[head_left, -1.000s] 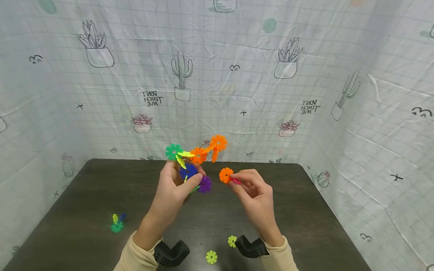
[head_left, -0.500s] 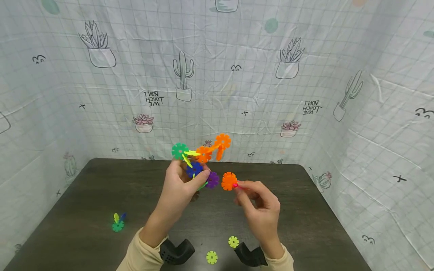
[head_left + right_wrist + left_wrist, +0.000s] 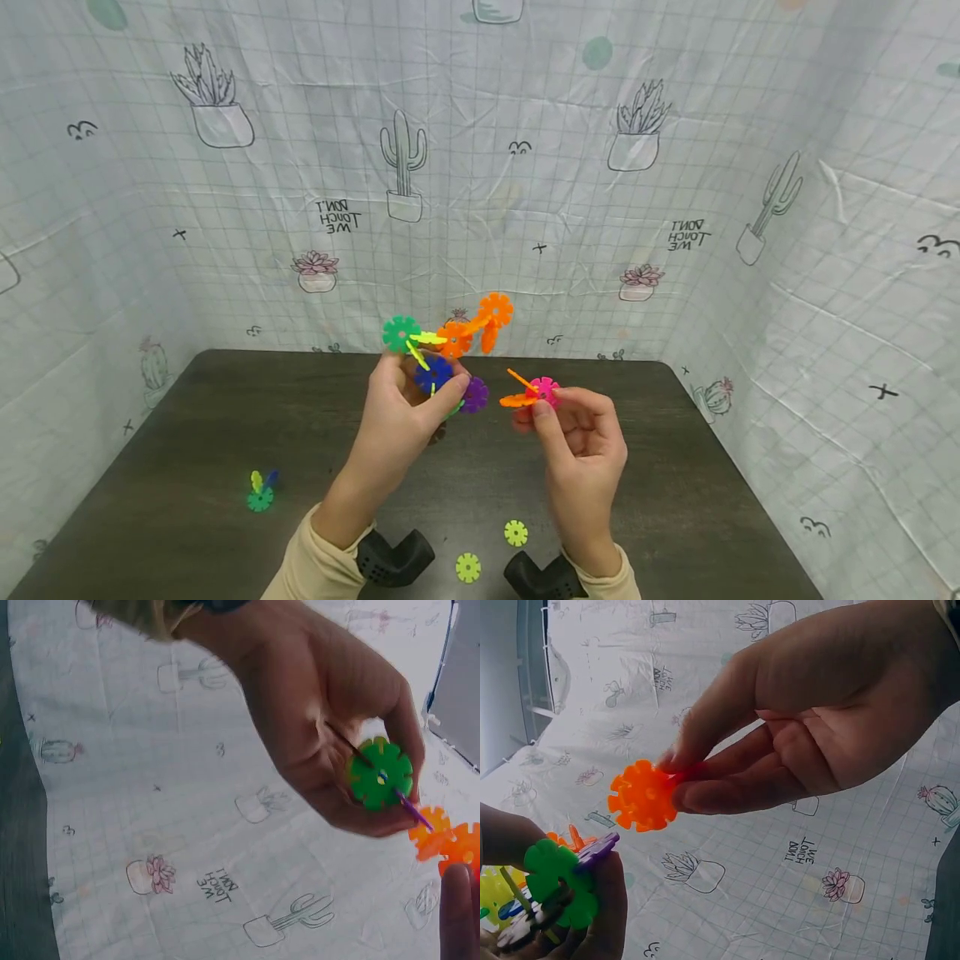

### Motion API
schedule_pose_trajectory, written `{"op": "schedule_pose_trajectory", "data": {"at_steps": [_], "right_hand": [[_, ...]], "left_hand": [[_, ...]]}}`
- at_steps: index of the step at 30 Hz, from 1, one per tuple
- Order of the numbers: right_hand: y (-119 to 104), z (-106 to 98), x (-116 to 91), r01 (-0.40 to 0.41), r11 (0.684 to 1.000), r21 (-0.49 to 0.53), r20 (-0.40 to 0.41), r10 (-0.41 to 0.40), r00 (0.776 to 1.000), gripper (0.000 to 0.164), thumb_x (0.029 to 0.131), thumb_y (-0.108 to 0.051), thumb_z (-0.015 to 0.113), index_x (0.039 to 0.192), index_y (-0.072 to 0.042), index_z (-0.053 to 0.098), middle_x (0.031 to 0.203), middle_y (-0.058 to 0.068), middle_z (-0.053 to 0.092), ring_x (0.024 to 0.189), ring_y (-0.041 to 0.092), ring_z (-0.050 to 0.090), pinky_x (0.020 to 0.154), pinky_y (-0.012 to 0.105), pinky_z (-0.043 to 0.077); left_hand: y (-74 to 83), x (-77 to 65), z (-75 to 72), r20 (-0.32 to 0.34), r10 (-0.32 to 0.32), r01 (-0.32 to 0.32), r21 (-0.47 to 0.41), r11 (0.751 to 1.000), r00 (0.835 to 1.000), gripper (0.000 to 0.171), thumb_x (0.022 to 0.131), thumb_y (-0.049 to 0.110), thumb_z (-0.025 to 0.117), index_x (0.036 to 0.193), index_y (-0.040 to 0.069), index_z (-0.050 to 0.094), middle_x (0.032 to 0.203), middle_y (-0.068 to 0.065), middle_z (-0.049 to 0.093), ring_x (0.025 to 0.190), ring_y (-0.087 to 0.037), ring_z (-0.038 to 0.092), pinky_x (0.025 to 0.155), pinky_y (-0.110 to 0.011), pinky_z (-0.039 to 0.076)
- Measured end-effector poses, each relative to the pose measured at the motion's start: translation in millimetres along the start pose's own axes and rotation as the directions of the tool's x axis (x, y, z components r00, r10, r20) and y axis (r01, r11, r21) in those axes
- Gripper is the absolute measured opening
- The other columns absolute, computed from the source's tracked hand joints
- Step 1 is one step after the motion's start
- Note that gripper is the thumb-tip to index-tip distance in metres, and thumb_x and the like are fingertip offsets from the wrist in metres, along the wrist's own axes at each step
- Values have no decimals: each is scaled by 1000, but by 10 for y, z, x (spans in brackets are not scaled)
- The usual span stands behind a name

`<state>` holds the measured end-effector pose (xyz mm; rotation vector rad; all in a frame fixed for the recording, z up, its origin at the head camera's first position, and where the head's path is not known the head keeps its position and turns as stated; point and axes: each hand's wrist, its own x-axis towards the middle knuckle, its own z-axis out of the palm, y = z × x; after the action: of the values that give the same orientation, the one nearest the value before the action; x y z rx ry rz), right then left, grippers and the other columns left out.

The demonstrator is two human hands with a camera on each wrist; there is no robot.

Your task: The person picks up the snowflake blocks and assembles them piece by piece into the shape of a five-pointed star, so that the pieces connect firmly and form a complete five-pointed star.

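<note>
My left hand (image 3: 396, 418) grips a linked cluster of notched plastic snowflake discs. A blue disc (image 3: 433, 375) lies by its thumb, a purple disc (image 3: 473, 394) sticks out on the right, and a green disc (image 3: 401, 334) sits on top. From there yellow discs (image 3: 427, 337) lead to several orange discs (image 3: 496, 310). In the left wrist view, a green disc (image 3: 562, 885) faces the camera. Just right of the cluster, my right hand (image 3: 581, 446) pinches a pink disc (image 3: 545, 390) with two orange discs (image 3: 516, 401) slotted into it. The two assemblies are apart.
On the dark table (image 3: 187, 417), a small green, yellow and blue disc assembly (image 3: 260, 497) stands at the left. Two loose yellow-green discs lie near the front, one disc (image 3: 468, 567) left of the other disc (image 3: 516, 533). A printed curtain (image 3: 480, 167) encloses the back and sides.
My right hand has shifted slightly right and turned its piece, so the pink disc now faces the camera and the orange discs show edge-on. The left hand's cluster has moved slightly right.
</note>
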<state>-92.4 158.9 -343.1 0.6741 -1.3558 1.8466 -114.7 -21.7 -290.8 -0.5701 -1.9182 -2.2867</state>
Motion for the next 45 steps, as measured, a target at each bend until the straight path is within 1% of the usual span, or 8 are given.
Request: {"op": "schedule_pose_trajectory", "data": {"at_steps": [10,18,21,24,29,32,36,45], "right_hand": [[9,90,-32,49,998,-43,18,-48,999,23,86,24,62,105,20,50,95,11,75,81,20,77,74,35,63],[32,83,-36,73,994,-85,64,-68,996,19,91,20,59,106,21,48,94,11,74,77,18,76,70,32,63],[22,78,-38,37,993,-108,81,-28,996,29,92,19,58,118,19,46,91,9,71,75,18,76,69,32,63],[-10,69,-43,-44,988,-149,95,58,994,33,94,15,60,125,16,49,90,5,71,76,17,75,69,33,63],[-87,43,-19,-188,961,-202,142,218,965,24,96,10,60,119,15,57,88,1,73,75,17,74,69,35,63],[-118,20,7,-235,949,-210,178,274,945,21,96,10,60,117,13,58,86,3,72,72,18,73,67,36,63],[-133,-1,31,-253,943,-215,218,299,929,20,96,10,61,116,12,59,86,3,71,70,18,73,66,38,63],[-127,-2,40,-295,944,-149,247,325,913,20,96,11,60,115,14,57,86,3,71,69,16,73,66,37,63]], "left_hand": [[-15,-8,19,12,11,-11,15,1000,1000,38,92,-1,69,122,1,47,102,-16,65,89,-20,64,74,-24,54],[-23,-9,35,-8,-10,10,19,1000,1000,38,93,-1,69,123,1,46,105,-19,66,92,-20,66,75,-24,54],[-20,-12,38,-13,-12,13,35,999,1000,38,93,-1,69,123,-1,45,106,-21,67,94,-21,67,78,-24,56],[-12,-17,37,-19,-17,18,51,999,1000,39,94,0,69,123,-3,44,107,-23,67,95,-21,67,78,-24,56],[9,-19,22,-17,-43,44,65,997,999,37,94,1,68,123,-1,44,106,-21,67,93,-21,66,75,-24,56],[16,-10,6,-11,-54,55,77,996,998,39,94,1,69,124,-1,44,106,-21,68,93,-22,66,76,-25,57],[20,-7,-17,-8,-66,66,85,994,998,42,93,0,70,125,0,44,107,-22,69,94,-23,67,81,-26,58],[-11,0,-41,2,-62,62,79,995,998,41,92,0,71,125,-1,45,105,-24,68,78,-18,59,61,-22,49]]}}
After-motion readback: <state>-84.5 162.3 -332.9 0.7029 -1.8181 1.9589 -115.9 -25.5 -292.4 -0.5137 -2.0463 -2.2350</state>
